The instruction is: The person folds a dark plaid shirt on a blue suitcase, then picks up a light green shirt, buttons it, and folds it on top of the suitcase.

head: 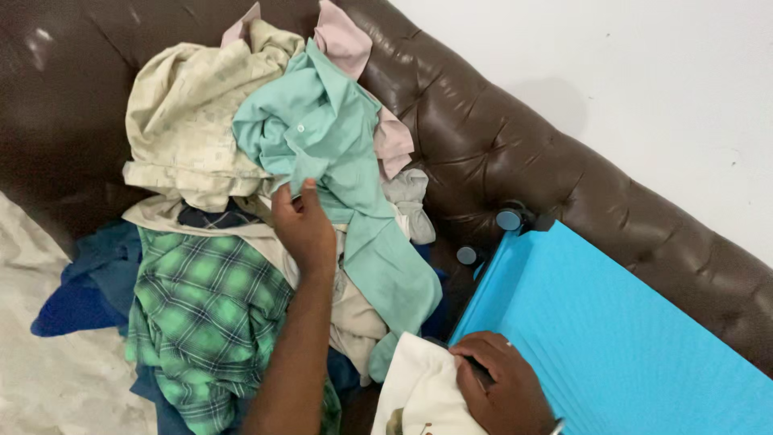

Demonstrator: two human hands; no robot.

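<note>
The left hand (pixel 303 225) is reaching into the clothes pile on the brown sofa (pixel 483 137), its grip pinching the mint-green shirt (pixel 338 137) lying on top. The right hand (pixel 503 387) is pressing a cream cloth (pixel 419 387) beside the blue board (pixel 612 338), fingers curled together on it.

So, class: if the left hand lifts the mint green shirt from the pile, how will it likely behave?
Probably floppy: the mint green shirt lies crumpled and draped over the pile. Likely light, being thin cloth. It may drag neighbours, since its tail overlaps the beige garment beside the left hand.
</note>
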